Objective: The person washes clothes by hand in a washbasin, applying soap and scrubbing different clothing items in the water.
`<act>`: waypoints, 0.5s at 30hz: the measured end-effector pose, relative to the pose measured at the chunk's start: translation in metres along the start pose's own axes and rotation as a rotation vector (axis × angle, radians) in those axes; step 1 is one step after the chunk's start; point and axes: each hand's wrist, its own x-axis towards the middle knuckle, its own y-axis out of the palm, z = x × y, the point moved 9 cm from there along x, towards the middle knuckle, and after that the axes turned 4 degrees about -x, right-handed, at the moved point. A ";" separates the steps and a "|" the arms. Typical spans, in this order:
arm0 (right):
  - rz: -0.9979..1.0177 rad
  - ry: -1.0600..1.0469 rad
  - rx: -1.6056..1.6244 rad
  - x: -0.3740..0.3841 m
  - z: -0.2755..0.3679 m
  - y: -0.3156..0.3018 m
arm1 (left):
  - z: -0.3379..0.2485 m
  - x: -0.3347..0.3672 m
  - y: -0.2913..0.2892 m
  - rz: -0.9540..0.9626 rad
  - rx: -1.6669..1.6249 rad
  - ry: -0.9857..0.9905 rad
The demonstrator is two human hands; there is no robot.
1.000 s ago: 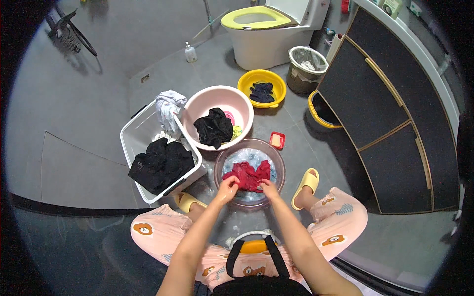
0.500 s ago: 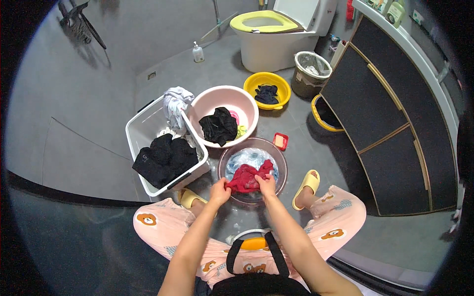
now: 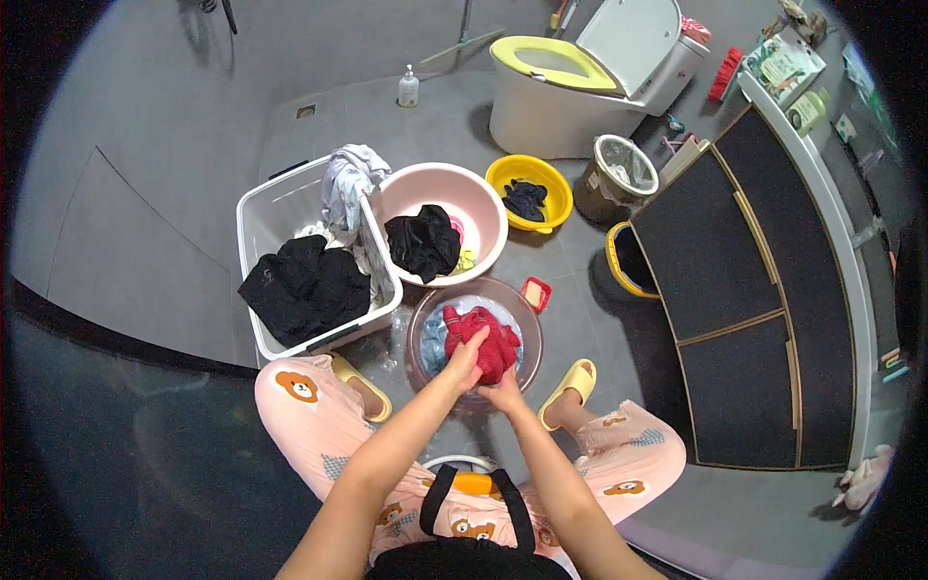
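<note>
A wet red garment (image 3: 490,346) is bunched up between my two hands over a brownish basin (image 3: 535,333) on the floor. My left hand (image 3: 465,363) lies against its near left side, fingers pressed into the cloth. From below and the right, my right hand (image 3: 501,389) grips its lower end, with the fingers partly hidden by the fabric. Light blue cloth (image 3: 434,345) lies in sudsy water in the basin. Just past the basin's far right rim sits a bar of soap (image 3: 535,293) in a red dish.
A white bin (image 3: 253,222) holds black clothes (image 3: 307,290) at left. Beyond my hands stand a pink basin (image 3: 490,208) with a black garment and a yellow basin (image 3: 564,184) with dark cloth. A toilet (image 3: 541,121), trash can (image 3: 592,184) and dark cabinet (image 3: 706,280) stand farther off.
The red garment, spread between both hands before, is now gathered into a bunch. My left hand has moved right onto it, and my right hand has gone lower. The view has shifted.
</note>
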 end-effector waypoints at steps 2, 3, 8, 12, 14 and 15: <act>-0.030 0.017 0.093 0.015 -0.001 0.011 | 0.002 -0.003 0.021 0.147 -0.124 -0.065; -0.071 0.044 0.187 0.022 -0.004 0.012 | 0.001 -0.008 0.028 0.202 -0.152 -0.070; 0.095 0.420 -0.327 0.047 -0.054 -0.008 | -0.034 0.001 0.018 0.241 -0.346 0.075; 0.157 0.289 -0.856 0.078 0.003 -0.013 | -0.030 0.026 -0.091 -0.323 -0.106 0.022; 0.230 0.100 -0.920 0.093 0.044 -0.004 | -0.001 0.028 -0.086 -0.256 -0.142 -0.179; 0.297 -0.081 -0.967 0.093 0.060 0.008 | 0.014 0.027 -0.064 -0.133 -0.207 -0.262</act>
